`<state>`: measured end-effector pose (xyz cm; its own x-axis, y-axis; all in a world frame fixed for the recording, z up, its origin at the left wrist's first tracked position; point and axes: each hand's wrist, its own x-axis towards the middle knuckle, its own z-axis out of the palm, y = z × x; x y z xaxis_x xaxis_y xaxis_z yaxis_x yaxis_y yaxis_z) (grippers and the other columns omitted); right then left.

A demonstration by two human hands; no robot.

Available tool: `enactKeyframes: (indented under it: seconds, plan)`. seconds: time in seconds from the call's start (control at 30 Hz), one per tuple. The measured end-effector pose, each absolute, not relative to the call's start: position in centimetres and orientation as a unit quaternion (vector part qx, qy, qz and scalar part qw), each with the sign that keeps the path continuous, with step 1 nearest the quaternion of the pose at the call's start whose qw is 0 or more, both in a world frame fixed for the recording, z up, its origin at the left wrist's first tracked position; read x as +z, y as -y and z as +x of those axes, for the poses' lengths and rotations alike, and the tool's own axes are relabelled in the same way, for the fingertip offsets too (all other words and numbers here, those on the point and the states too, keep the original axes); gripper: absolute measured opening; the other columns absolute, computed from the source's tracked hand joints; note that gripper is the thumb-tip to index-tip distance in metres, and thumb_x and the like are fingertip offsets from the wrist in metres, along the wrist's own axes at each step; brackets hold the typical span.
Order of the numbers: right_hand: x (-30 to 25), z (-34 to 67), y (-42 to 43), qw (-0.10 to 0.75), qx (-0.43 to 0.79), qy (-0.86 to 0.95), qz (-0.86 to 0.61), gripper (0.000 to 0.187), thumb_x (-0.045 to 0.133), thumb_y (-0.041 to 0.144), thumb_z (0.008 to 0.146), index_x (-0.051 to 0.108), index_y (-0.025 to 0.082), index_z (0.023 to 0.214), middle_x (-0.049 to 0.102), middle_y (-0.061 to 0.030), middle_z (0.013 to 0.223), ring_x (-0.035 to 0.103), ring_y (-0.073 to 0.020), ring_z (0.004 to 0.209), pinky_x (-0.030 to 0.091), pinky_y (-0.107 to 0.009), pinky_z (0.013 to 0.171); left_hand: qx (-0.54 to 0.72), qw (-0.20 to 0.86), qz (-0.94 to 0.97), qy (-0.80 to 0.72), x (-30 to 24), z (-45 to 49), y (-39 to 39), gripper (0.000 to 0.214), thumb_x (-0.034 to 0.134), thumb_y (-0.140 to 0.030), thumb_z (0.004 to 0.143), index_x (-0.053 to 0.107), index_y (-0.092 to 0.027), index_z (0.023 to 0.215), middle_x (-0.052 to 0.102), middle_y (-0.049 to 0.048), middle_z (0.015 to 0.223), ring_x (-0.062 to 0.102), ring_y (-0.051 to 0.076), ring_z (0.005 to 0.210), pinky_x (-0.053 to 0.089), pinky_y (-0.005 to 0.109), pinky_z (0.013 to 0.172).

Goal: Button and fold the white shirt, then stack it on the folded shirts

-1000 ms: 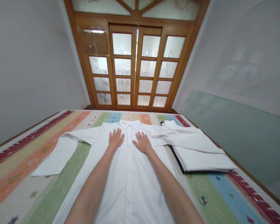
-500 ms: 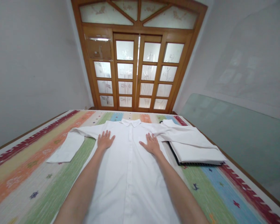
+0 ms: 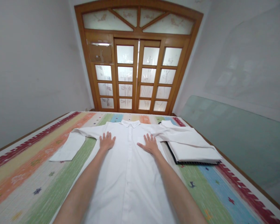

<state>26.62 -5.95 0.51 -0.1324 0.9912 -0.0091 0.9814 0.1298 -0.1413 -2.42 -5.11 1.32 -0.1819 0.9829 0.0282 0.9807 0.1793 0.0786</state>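
Note:
A white long-sleeved shirt [image 3: 128, 174] lies spread front side up, its collar [image 3: 130, 123] pointing away from me and its button strip running down the middle. My left hand [image 3: 106, 141] rests flat on the left chest, fingers spread. On the other side of the buttons, my right hand [image 3: 149, 144] lies open on the cloth, thumb pointing inward. The left sleeve [image 3: 70, 146] bends down toward me. The right sleeve [image 3: 182, 134] stretches across a folded stack of white cloth [image 3: 193, 154] with a dark item beneath it.
A striped, patterned cover [image 3: 49, 183] lies under the shirt. A pale green panel [image 3: 242, 140] stands along the right edge. Wooden doors with glass panes [image 3: 125, 74] are at the far end, with bare walls on both sides.
My view has tilted slightly up, so the doors sit a little lower. Both hands stay flat on the shirt, with hardly any shift. The shirt looks the same.

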Motion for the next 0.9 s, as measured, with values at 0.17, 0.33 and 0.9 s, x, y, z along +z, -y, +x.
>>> enactKeyframes:
  seconds: [0.17, 0.33, 0.9]
  plan:
    - [0.3, 26.8, 5.9, 0.06, 0.047, 0.756, -0.65, 0.105, 0.024, 0.085, 0.077, 0.023, 0.012, 0.152, 0.013, -0.0154, 0.159, 0.007, -0.0395, 0.144, 0.004, -0.053, 0.114, 0.039, 0.019, 0.646, -0.762, 1.3, -2.4, 5.2, 0.075, 0.018, -0.057, 0.093, 0.023, -0.009, 0.151, 0.015, 0.0108, 0.158, 0.009, 0.034, 0.146, 0.01, 0.053, 0.117]
    - [0.1, 26.9, 5.8, 0.107, -0.01, 0.806, -0.583, 0.084, 0.038, 0.069, 0.086, 0.032, 0.013, 0.149, 0.019, -0.0149, 0.157, 0.005, -0.0387, 0.145, 0.01, -0.056, 0.114, 0.036, 0.027, 0.647, -0.761, 1.3, -2.2, 5.4, 0.076, 0.016, -0.057, 0.093, 0.021, -0.008, 0.151, 0.014, 0.0112, 0.159, 0.008, 0.035, 0.146, 0.009, 0.055, 0.116]
    - [-0.1, 22.6, 10.0, 0.106, 0.068, 0.872, -0.473, 0.06, 0.017, 0.046, 0.1, 0.034, 0.014, 0.148, 0.029, -0.0089, 0.154, 0.021, -0.0189, 0.144, 0.014, -0.04, 0.117, 0.063, 0.011, 0.663, -0.746, 0.6, -2.9, 5.0, 0.076, 0.018, -0.06, 0.092, 0.026, -0.011, 0.15, 0.02, 0.0109, 0.157, 0.012, 0.035, 0.145, 0.012, 0.056, 0.115]
